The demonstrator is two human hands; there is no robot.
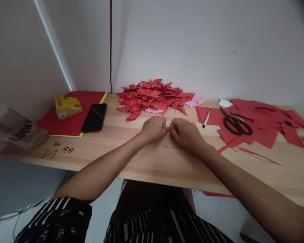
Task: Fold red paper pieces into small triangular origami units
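Observation:
My left hand (pixel 153 129) and my right hand (pixel 185 133) meet at the middle of the wooden desk (pixel 152 162), fingers pinched together on a small red paper piece (pixel 170 129) that is mostly hidden between them. Both hands rest on the desk surface. Just beyond them lies a pile of folded red paper shapes (pixel 154 96) against the wall.
Cut red paper sheets (pixel 263 125) with black scissors (pixel 235 124) and a pen (pixel 207 118) lie to the right. At left a black phone (pixel 94 117) and a yellow packet (pixel 67 107) sit on a red sheet (pixel 68 125). A bag (pixel 15 130) rests at the far left edge.

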